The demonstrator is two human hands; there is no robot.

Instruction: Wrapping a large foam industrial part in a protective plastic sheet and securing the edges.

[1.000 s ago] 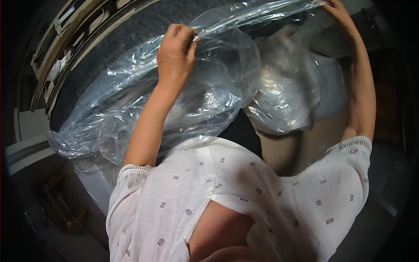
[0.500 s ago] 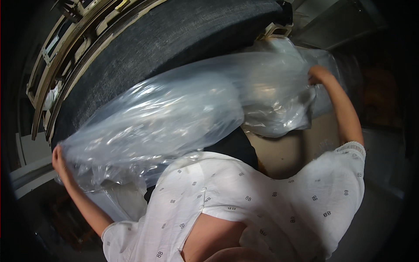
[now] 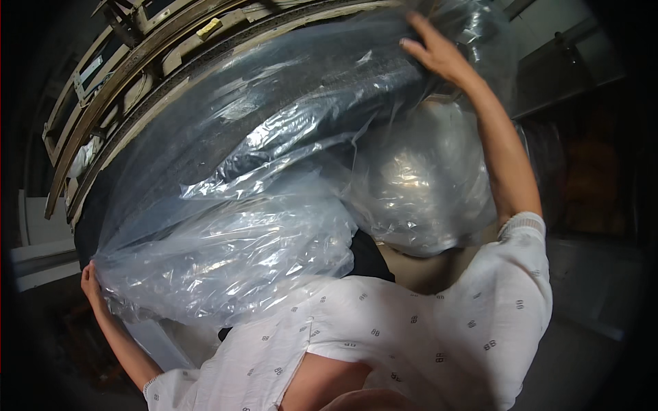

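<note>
A large sheet of clear plastic film stretches over a long dark cloth-covered surface in front of me. Its near part hangs in loose, shiny folds against my body. At the far left, the fingers of my left hand are closed on the film's gathered edge. My right hand reaches to the far right end of the dark surface, on or just over the film. Its thumb stands apart from the fingers, and the fingertips are slightly blurred. Below my right forearm bulges more crumpled clear plastic.
Curved-looking metal rails and a frame run along the far left side of the dark surface. A small yellow piece lies on them. Grey panels stand at the far right. Beneath the plastic is a beige surface.
My right hand has moved away from me and leftward, and the film now covers much of the dark surface. My left hand, still gripping the edge, has come slightly nearer.
</note>
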